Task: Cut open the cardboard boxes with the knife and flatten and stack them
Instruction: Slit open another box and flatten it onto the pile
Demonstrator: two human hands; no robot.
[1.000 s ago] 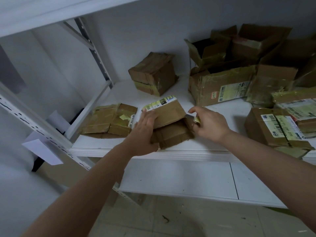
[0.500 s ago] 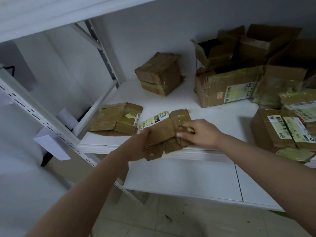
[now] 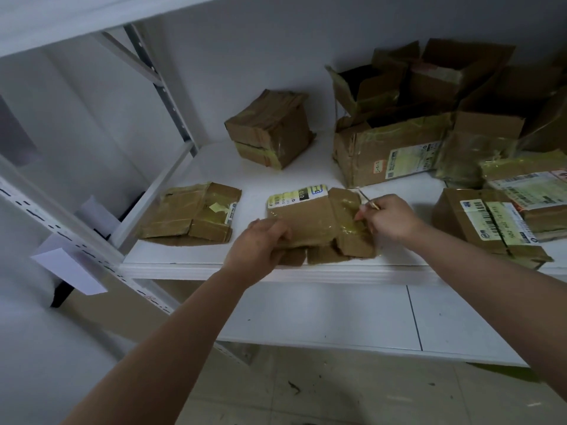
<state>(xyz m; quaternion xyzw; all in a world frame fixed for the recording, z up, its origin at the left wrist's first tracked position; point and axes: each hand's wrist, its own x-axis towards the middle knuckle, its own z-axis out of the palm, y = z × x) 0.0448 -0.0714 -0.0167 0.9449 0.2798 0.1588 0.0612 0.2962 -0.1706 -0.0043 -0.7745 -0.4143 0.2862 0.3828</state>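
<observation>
A flattened brown cardboard box (image 3: 313,219) with a yellow label lies near the front edge of the white shelf (image 3: 276,271). My left hand (image 3: 257,243) grips its near left corner, fingers curled over the edge. My right hand (image 3: 389,219) rests on the box's taped right flap and holds a thin knife (image 3: 366,197) whose blade points up and away. To the left lies another flattened box (image 3: 190,216). A closed taped box (image 3: 273,127) stands at the back.
Several opened and sealed boxes (image 3: 389,148) crowd the back right, and a labelled box (image 3: 487,222) sits right of my right hand. A lower white shelf (image 3: 337,317) runs below. Metal uprights (image 3: 162,87) frame the left side. Paper tags (image 3: 70,271) hang at the left.
The box has gone from half folded and lifted to lying flat on the shelf. My left hand shifted to its near left corner; my right hand moved onto the right flap with the knife.
</observation>
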